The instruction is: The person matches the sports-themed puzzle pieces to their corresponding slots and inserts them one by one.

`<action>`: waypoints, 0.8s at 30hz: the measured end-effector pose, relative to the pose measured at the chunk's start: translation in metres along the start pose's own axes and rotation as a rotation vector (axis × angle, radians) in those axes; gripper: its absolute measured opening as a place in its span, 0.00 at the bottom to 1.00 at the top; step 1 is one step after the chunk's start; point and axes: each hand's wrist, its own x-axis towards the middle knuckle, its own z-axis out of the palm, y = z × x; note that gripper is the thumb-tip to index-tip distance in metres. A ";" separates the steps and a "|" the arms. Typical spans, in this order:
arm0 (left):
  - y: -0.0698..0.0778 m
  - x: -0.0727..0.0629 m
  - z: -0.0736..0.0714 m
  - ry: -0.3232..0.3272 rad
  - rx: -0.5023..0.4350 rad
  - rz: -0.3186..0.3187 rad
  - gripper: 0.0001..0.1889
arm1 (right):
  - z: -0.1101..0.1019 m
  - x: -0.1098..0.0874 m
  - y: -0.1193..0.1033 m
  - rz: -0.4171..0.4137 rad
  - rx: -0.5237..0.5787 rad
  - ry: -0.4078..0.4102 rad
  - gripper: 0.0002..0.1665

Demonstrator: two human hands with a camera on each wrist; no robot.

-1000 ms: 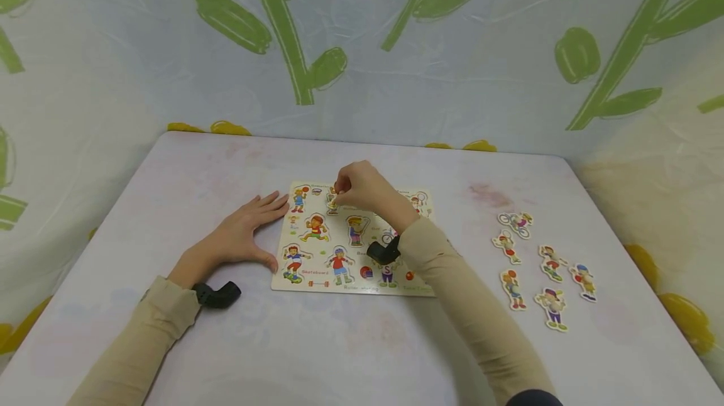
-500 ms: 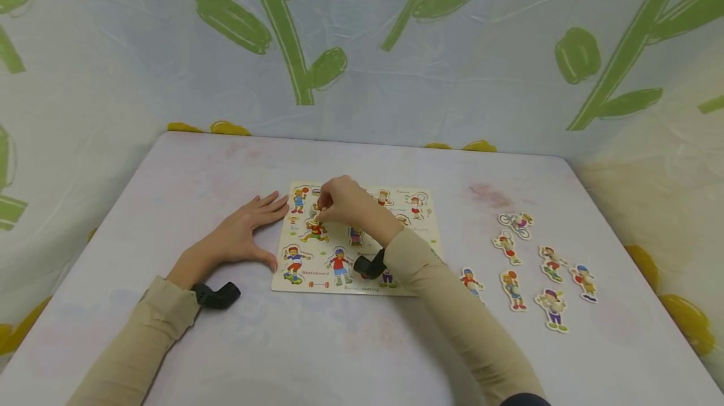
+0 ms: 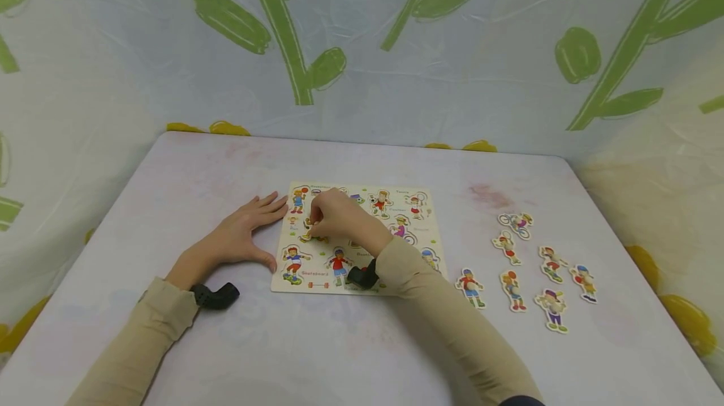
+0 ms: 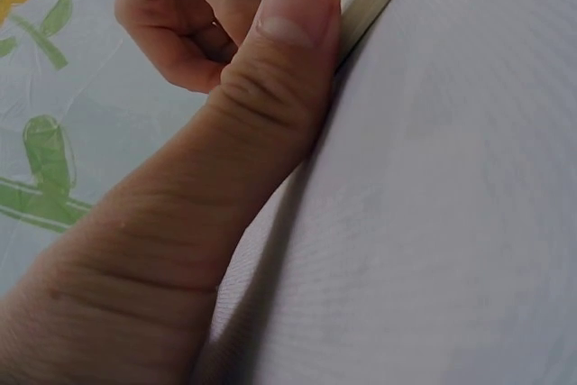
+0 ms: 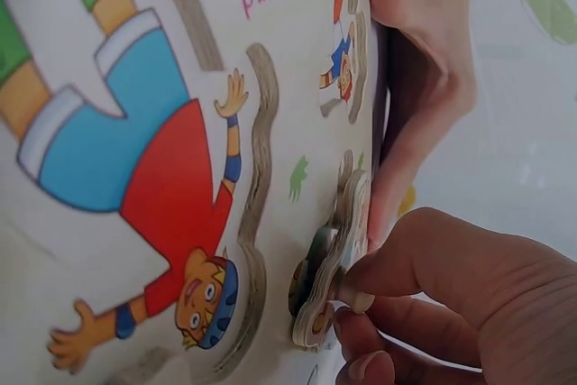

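A pale wooden peg puzzle board with printed sports figures and cut-out recesses lies on the table. My right hand is over its left part, at the running figure. In the right wrist view, thumb and fingers pinch the round wooden knob of a puzzle piece, which stands tilted close against the board; its picture is mostly hidden. My left hand rests on the table with fingers spread, fingertips and thumb at the board's left edge. In the left wrist view its thumb meets the board's side.
Several loose knobbed pieces lie on the table right of the board, among them a cyclist, a basketball player and a red-shirted figure. Behind the table hangs a leaf-patterned cloth.
My right hand has moved with the piece toward the near left, from the board's top row to the running figure. The left hand stays in place.
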 end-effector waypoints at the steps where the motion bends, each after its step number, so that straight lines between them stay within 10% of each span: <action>1: 0.000 0.000 0.000 -0.001 -0.001 -0.002 0.64 | 0.000 0.000 0.000 -0.004 0.002 0.001 0.08; 24: 0.000 0.000 0.002 0.012 0.013 0.016 0.63 | 0.003 -0.002 -0.006 0.008 0.056 -0.031 0.07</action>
